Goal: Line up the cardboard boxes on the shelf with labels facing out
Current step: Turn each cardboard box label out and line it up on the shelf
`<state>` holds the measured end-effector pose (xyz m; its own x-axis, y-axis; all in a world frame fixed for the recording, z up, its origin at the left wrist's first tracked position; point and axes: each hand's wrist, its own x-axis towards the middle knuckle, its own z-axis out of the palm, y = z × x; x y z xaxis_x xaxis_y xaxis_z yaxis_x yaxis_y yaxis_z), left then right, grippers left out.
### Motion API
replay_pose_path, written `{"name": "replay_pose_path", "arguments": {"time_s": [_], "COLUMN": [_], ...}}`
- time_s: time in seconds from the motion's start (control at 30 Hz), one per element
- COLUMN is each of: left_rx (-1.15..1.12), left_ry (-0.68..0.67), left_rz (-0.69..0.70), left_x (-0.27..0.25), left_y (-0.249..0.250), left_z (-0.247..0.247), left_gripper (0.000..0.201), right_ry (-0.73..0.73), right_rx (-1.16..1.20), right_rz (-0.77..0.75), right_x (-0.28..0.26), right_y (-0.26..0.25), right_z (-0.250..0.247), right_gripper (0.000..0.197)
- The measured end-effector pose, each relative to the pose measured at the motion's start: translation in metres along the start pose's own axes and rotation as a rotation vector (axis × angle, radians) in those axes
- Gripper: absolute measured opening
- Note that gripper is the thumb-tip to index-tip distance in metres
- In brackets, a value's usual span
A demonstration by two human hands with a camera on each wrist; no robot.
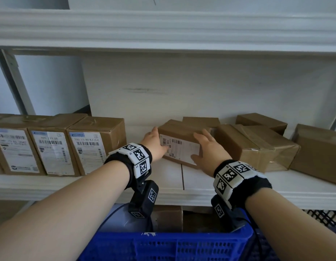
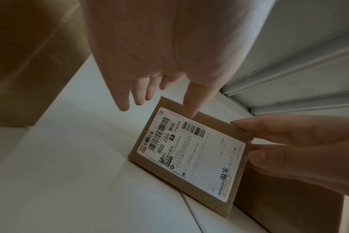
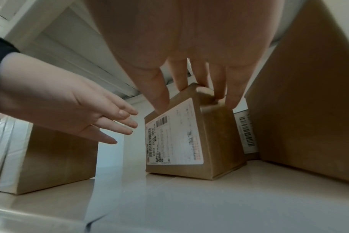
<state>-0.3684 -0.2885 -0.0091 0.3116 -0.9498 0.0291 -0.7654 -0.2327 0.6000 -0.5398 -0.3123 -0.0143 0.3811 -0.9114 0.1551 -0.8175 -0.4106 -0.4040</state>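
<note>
A small cardboard box (image 1: 179,147) (image 2: 189,154) (image 3: 175,137) stands mid-shelf, its white barcode label facing me and its front turned slightly left. My right hand (image 1: 208,147) (image 3: 181,75) grips its top right corner, fingers curled over the top and thumb at the front edge. My left hand (image 1: 154,142) (image 2: 153,74) (image 3: 70,110) is by the box's left side with fingers straight; only the thumb tip meets the top edge. Three labelled boxes (image 1: 54,151) stand in a row at the left, labels out.
Several plain-faced boxes (image 1: 253,146) lie askew at the right, and one box (image 1: 201,120) sits behind the held one. A gap of bare white shelf (image 1: 163,176) separates it from the row. The upper shelf (image 1: 163,29) hangs overhead. A blue crate (image 1: 163,245) is below.
</note>
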Motion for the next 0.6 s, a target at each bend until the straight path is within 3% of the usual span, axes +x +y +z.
{"name": "replay_pose_path", "arguments": {"time_s": [0.2,0.43,0.6], "left_rx": [-0.085,-0.133,-0.059], "left_ry": [-0.030,0.014,0.130], "left_rz": [-0.008,0.077,0.234], "left_x": [0.014,0.002,-0.022], "left_y": [-0.003,0.005,0.021], "left_z": [0.011,0.005,-0.026], "left_gripper": [0.077,0.064,0.067], "right_ry": [0.145,0.125,0.096], "right_rx": [0.059,0.098,0.198], "right_rz": [0.016,0.053,0.078], "right_x": [0.003,0.001,-0.017], "right_y": [0.007,0.002,-0.014], "right_z": [-0.001,-0.003,-0.001], "right_gripper": [0.047,0.067,0.066]}}
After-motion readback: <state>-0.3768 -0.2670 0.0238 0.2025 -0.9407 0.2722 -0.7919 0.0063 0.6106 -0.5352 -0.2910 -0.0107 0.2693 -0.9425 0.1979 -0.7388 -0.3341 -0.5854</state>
